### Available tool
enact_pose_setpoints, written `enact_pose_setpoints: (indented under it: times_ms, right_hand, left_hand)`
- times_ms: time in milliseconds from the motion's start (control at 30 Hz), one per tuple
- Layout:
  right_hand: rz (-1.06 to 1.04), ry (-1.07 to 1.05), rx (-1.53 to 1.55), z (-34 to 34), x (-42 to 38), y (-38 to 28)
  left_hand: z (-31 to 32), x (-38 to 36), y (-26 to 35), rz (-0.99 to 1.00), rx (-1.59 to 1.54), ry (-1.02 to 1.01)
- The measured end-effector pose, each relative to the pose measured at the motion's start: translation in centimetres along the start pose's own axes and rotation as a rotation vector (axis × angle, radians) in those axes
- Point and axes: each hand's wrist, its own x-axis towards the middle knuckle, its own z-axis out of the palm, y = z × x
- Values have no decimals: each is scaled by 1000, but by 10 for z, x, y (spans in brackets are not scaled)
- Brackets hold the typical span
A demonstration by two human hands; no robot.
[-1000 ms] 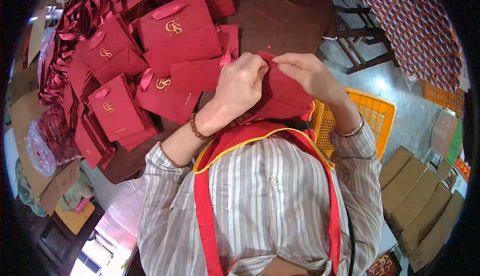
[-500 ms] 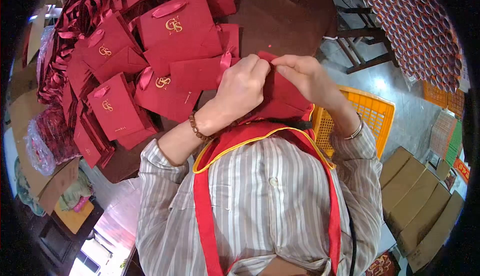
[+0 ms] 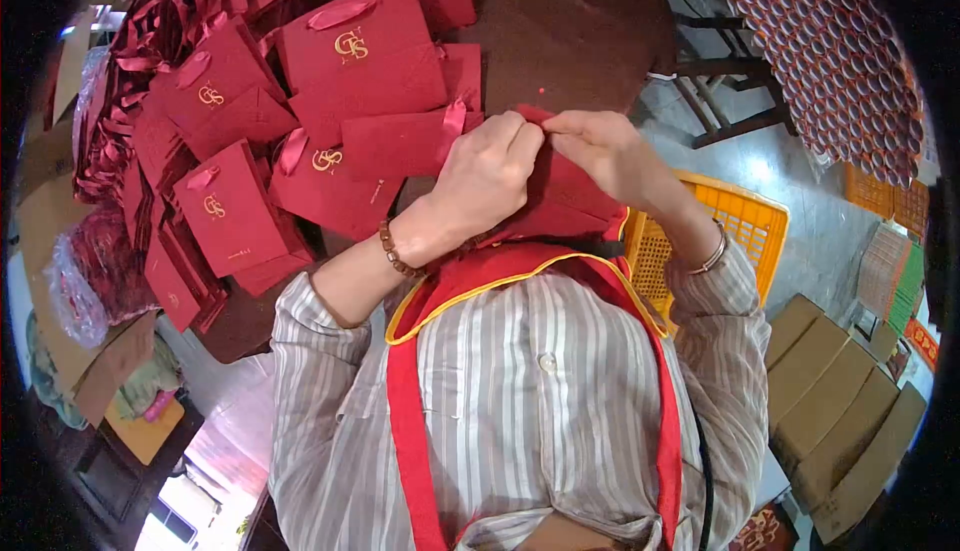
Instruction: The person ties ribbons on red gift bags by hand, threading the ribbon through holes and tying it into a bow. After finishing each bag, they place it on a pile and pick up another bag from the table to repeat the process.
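Observation:
A red paper gift bag (image 3: pixel 568 191) is between my hands, close in front of my apron. My left hand (image 3: pixel 488 173) is closed in a pinch at the bag's upper edge. On the other side, my right hand (image 3: pixel 608 159) pinches with thumb and forefinger near that same edge. Both hands' fingertips almost meet, and what small part they grip there is hidden. Just left of my left hand lies another red bag with a pink ribbon (image 3: pixel 452 129).
Many red gift bags (image 3: pixel 365 61) with gold letters and ribbon handles cover the left of the brown table (image 3: pixel 570 21). A yellow plastic crate (image 3: pixel 765 216) stands at right. Cardboard boxes (image 3: pixel 830 391) are farther right, beyond a wooden stool (image 3: pixel 735 81).
Both hands keep their pinch at the bag's upper edge with hardly any movement. The view has shifted very slightly.

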Motion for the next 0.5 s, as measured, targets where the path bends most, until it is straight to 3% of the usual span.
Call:
enact_pose_setpoints:
  times_ms: [133, 200, 300, 333, 400, 500]
  right_hand:
    - [5, 11, 1, 1, 1, 5]
    - [-97, 84, -44, 2, -1, 14]
    - [-32, 56, -25, -4, 0, 12]
    - [-30, 59, -26, -4, -2, 12]
    - [-74, 171, -459, -1, -9, 13]
    - [-125, 211, -388, -2, -9, 23]
  left_hand:
    - [4, 0, -7, -1, -61, 2]
    - [5, 1, -9, -18, -88, 4]
    - [3, 7, -11, -400, -405, 81]
    - [2, 6, -12, -397, -406, 79]
    - [1, 3, -15, -534, -485, 87]
    - [-4, 1, -13, -539, -469, 50]
